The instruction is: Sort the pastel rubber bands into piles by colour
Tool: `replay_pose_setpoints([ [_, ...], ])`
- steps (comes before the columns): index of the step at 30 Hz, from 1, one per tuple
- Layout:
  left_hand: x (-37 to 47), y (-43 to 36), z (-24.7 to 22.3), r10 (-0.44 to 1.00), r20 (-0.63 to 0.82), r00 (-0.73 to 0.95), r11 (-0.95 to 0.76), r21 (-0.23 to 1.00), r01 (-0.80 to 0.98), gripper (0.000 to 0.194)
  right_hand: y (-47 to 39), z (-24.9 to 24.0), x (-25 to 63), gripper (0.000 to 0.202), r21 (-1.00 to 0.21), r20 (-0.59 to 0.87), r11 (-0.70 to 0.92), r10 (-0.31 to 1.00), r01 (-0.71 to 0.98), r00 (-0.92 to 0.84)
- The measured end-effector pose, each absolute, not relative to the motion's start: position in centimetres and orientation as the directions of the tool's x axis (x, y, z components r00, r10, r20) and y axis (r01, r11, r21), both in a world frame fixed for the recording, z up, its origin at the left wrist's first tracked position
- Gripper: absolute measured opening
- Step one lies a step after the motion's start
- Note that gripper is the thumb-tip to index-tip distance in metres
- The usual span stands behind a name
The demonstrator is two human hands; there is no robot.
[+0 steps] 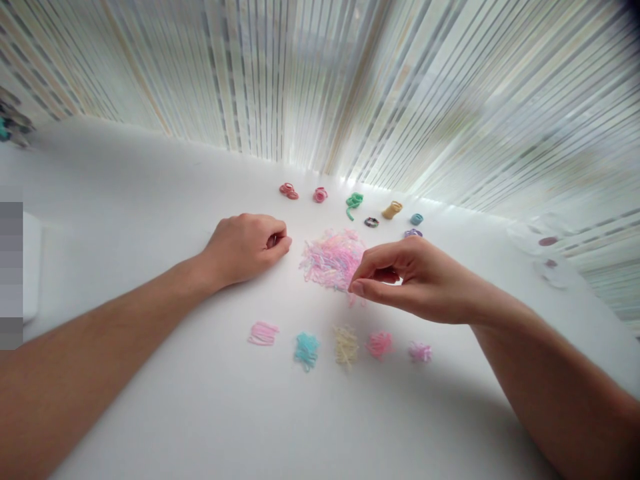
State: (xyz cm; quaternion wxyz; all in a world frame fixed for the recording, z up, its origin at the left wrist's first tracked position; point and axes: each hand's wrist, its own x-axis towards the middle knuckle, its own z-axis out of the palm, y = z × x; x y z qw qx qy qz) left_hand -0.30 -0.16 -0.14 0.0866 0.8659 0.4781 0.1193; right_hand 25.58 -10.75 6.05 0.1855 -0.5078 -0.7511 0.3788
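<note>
Where the white table (165,400) starts on the far left, a dark, fuzzy bundle (16,123) sits at the back and a white thing (32,267) with a round corner sits nearer. Next comes the left hand (247,247), low over the table, with its fingers curled in and its thumb up by the pointer finger. I can't tell if something is tucked inside. Below it lies a flat light pink bunch (263,333) of thin loops, and up at the back are some red loops (289,191).

Then there is a blue bunch (307,350) in the front row, with a small pink roll (320,195) at the back. In the middle, between the two hands, is the big messy pile (330,260) of pink and pale loops. A yellow bunch (345,345) lies in front of it, and a green curl (355,200) behind it.

Next are a dark little ring (371,222) and a bright pink bunch (380,345). The right hand (425,280) has its thumb and pointer tips pinched together at the pile's right side. I can't tell if a loop is between them. Behind that hand are a gold roll (393,210), a purple coil (413,233) and a small blue roll (417,219). A lilac bunch (420,351) ends the front row.
</note>
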Motion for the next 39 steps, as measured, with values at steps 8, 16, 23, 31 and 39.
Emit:
replay_pose_setpoints([
  [8,-0.2,-0.1,-0.2,0.847,0.129,0.516,-0.531,0.259,0.807,0.03,-11.0,6.4,25.4,0.019,-0.787,-0.205,0.155,0.848,0.598,-0.489],
  [16,-0.2,-0.1,-0.1,0.847,0.132,0.515,-0.531,0.253,0.809,0.031,-12.2,6.6,24.1,0.012,-0.715,-0.212,0.318,0.75,0.623,-0.626],
  [23,-0.1,-0.1,-0.2,0.846,0.136,0.516,-0.534,0.244,0.81,0.032,-12.4,6.5,23.6,0.016,-0.672,-0.249,0.37,0.703,0.642,-0.666],
  [31,-0.1,-0.1,-0.2,0.85,0.134,0.509,-0.527,0.238,0.816,0.032,-12.5,6.2,23.1,0.021,-0.626,-0.316,0.388,0.667,0.676,-0.675],
  [39,-0.1,-0.1,-0.1,0.853,0.13,0.505,-0.522,0.229,0.822,0.03,-12.6,7.2,24.0,0.018,-0.626,-0.281,0.399,0.686,0.67,-0.671],
])
